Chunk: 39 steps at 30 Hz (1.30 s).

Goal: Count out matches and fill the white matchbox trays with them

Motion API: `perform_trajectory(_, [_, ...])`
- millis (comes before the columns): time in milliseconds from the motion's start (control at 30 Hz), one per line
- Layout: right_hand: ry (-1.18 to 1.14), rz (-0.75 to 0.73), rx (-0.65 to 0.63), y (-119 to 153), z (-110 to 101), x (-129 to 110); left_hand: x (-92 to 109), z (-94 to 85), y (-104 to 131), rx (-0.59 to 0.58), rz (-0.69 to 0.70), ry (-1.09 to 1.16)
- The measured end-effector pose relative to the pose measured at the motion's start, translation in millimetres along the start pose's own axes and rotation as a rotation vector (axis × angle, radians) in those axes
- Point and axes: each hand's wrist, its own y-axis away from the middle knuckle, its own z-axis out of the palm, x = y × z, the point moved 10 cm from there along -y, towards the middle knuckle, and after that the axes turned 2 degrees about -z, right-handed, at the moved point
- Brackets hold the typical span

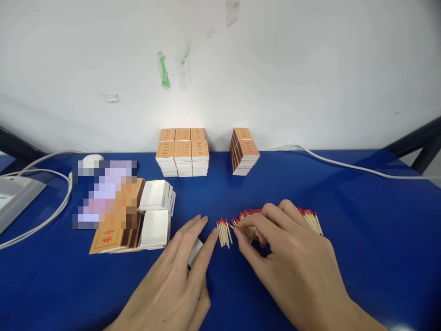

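— Biggest first? 
— Blue table (344,220), wall behind. At its back edge, stacked matchboxes (182,154), orange tops with red print too small to read; just right, a smaller tilted stack (244,151).
— Containers? 
— Front left, white inner trays (155,209) stood side by side, empty as far as visible; flat orange sleeves (108,239) beside them, red characters, not legible.
— Matches? 
— Loose pile of matches (310,219), pale sticks, red heads, lying on the table under the right hand (289,257); a small bunch (223,231) split off just left.
— Hands? 
— Right hand curled over the pile, fingertips pinching sticks. Left hand (182,271) spread flat, covering a white tray (195,252), forefinger touching the small bunch.
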Motion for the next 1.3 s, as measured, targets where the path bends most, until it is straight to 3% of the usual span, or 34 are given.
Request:
perform_trajectory(1067, [-0.046, -0.033, -0.052, 1.5, 10.9, -6.7, -0.7, 0.3, 1.0, -0.009, -0.003, 0.019])
perform_trajectory(1300, [-0.017, -0.014, -0.002, -0.1, 0.2, -5.5, -1.5, -1.2, 1.4, -0.01, -0.026, 0.032])
